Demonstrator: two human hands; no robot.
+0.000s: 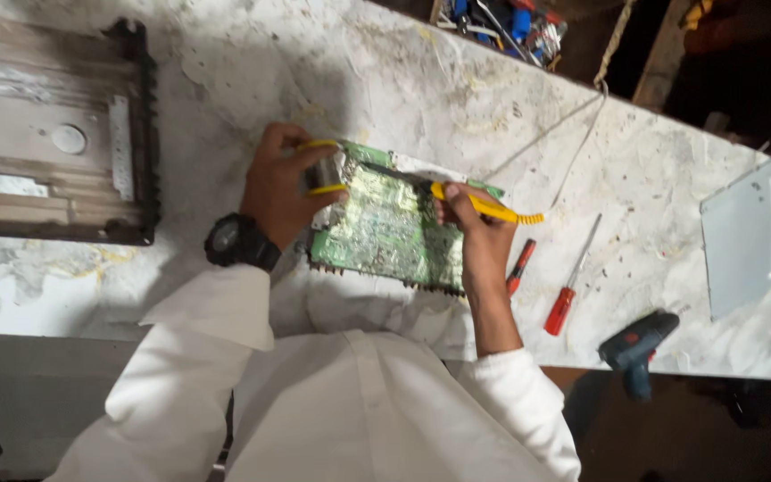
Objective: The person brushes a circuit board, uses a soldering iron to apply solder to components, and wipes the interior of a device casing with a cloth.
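My white sleeves fill the near edge of the view, and just beyond them both my hands work over a green rectangular circuit board (390, 228) with a silvery soldered face, lying flat on the pale marbled stone bench (332, 80). My right hand (479, 236) is closed around the yellow handle of a soldering iron (484, 207), held like a pen, its dark tip reaching across the far edge of the board toward my other hand. My left hand (278, 187), with a black wristwatch (229, 241) on the wrist, is curled around a small spool of solder wire with yellow rims (321, 170), pressed against the board's far left corner.

Just right of my right hand lie a short red-handled screwdriver (519, 265) and, beside it, a longer red-handled screwdriver with a thin metal shaft (571, 281). Further right, near the bench's near edge, rests a dark blue-green cordless drill (640, 344), and beyond it a flat grey metal plate (742, 236). A thin pale cord (573, 152) runs from the iron toward the far edge of the bench. Well left of my left hand sits a worn grey metal casing with a dark frame (51, 134). Past the far edge there is a jumble of blue and red items (506, 22), too blurred to tell apart.
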